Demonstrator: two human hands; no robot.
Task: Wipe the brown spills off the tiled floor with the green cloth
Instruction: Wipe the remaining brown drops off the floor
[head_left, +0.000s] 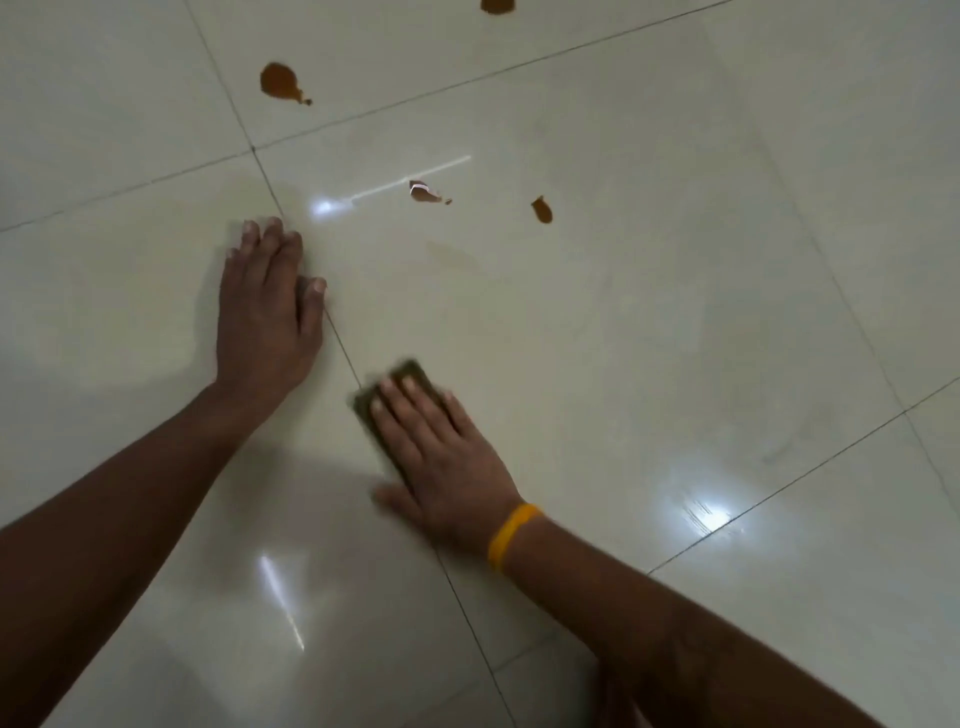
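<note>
My right hand (447, 462), with a yellow band at the wrist, presses flat on the folded green cloth (410, 375), which shows dark beyond my fingertips and along their left side, on a grout line. My left hand (265, 312) lies flat on the floor to the upper left, fingers together, holding nothing. Brown spills lie farther away: a large one (280, 82) at the upper left, a small one (427, 192) under a light streak, another small one (542, 210) to its right, and one (497, 5) cut by the top edge.
The floor (675, 312) is glossy cream tile with dark grout lines and bright light reflections. A faint smeared streak shows on the tile just below the small spills.
</note>
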